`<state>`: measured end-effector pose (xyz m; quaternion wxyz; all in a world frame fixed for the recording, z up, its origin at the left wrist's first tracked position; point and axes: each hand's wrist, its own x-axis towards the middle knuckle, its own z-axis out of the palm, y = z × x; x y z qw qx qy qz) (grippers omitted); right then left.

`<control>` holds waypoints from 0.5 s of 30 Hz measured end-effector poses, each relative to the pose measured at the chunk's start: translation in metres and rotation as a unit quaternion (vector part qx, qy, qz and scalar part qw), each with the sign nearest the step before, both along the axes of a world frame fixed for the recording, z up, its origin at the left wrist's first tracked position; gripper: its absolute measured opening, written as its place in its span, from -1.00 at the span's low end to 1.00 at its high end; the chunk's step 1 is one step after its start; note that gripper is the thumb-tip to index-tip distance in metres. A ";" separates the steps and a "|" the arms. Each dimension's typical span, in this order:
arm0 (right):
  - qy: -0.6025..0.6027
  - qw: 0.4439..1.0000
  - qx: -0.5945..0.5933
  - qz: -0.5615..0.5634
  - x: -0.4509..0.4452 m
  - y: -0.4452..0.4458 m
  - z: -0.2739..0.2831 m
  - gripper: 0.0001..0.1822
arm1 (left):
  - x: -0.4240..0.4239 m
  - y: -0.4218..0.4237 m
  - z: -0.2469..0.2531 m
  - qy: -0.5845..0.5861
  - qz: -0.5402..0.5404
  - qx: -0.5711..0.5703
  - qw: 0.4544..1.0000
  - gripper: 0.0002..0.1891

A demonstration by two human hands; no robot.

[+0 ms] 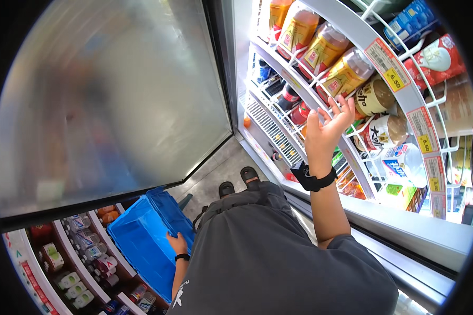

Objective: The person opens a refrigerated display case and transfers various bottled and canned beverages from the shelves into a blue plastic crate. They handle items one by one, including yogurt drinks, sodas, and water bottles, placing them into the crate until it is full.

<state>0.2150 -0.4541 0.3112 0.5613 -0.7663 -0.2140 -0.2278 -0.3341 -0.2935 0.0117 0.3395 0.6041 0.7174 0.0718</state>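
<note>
My right hand [331, 126] is raised in front of a lit drinks cooler, its fingers apart and holding nothing. Just beyond its fingertips is a yellow-labelled bottle [345, 75] on a white wire shelf. Beside the hand lie brown drink bottles [384, 132] and a clear bottle with a blue-and-white label [400, 163]. Low at my left side, my left hand [177, 243] grips the edge of a blue plastic crate [138, 244]. No goods show in the visible part of the crate.
The cooler's glass door [173, 98] stands swung out at the left, fogged. Behind the crate are shelves of bottled drinks [84, 240]. Price tags [388, 65] line the cooler's shelf edge. My sandalled feet [249, 174] stand on a grey tiled floor [209, 173].
</note>
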 end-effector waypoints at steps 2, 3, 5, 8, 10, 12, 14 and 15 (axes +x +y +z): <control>0.016 0.999 0.038 -0.005 -0.003 -0.007 0.003 -0.34 | 0.000 0.006 0.001 0.009 -0.013 -0.006 1.000 -0.29; 0.024 0.998 0.058 -0.007 -0.005 -0.010 0.005 -0.34 | -0.002 0.010 -0.003 0.016 -0.024 -0.004 1.000 -0.27; 0.002 0.999 0.029 -0.029 -0.007 -0.021 0.005 -0.36 | -0.006 0.016 -0.012 0.029 -0.041 0.001 0.999 -0.23; -0.013 0.997 0.016 -0.068 -0.010 -0.039 0.009 -0.38 | -0.002 0.026 -0.023 0.049 -0.053 -0.003 0.997 -0.15; -0.014 0.996 0.051 -0.073 -0.015 -0.048 0.012 -0.39 | 0.004 0.031 -0.026 0.067 -0.049 -0.022 0.996 -0.08; -0.006 0.994 0.072 -0.084 -0.022 -0.060 0.010 -0.40 | 0.020 0.030 -0.013 0.103 -0.024 -0.060 0.993 -0.04; -0.020 0.989 0.110 -0.095 -0.026 -0.073 0.012 -0.40 | 0.021 0.031 -0.009 0.123 -0.023 -0.076 0.989 -0.01; -0.025 0.987 0.129 -0.098 -0.027 -0.079 0.012 -0.39 | 0.017 0.032 -0.014 0.125 -0.035 -0.075 0.989 0.00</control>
